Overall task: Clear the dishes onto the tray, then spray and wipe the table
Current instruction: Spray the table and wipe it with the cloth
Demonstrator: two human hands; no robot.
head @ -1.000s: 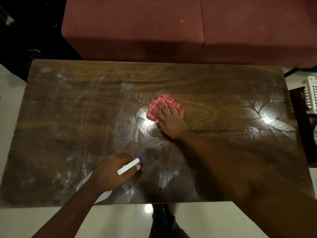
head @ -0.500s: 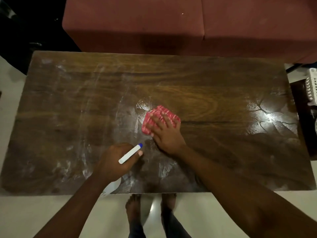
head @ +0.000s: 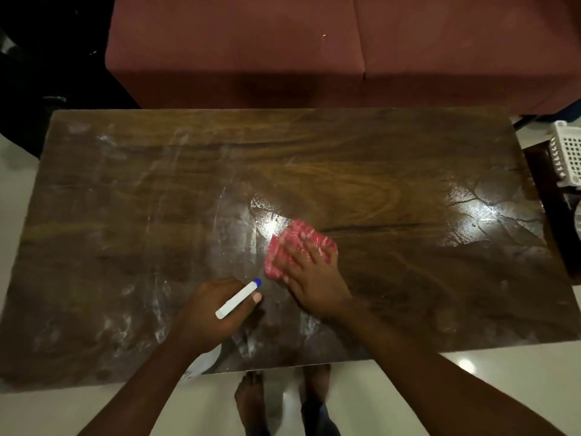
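A dark wooden table (head: 125, 215) fills the view, its top streaked with wet smears and glare. My right hand (head: 314, 278) lies flat on a folded red-and-white cloth (head: 294, 239) near the table's middle front, fingers spread over it. My left hand (head: 213, 313) grips a white spray bottle (head: 237, 299) with a blue nozzle tip, just left of the cloth near the front edge. The bottle's white body shows below my wrist at the table edge.
A maroon sofa (head: 314, 51) runs along the far side of the table. A white perforated basket (head: 569, 155) stands on a dark surface at the right. My bare feet (head: 251, 401) are on the pale tiled floor below the front edge.
My right hand has dragged the cloth toward me and slightly right across the wet patch. The left hand with the bottle has stayed near the front edge.
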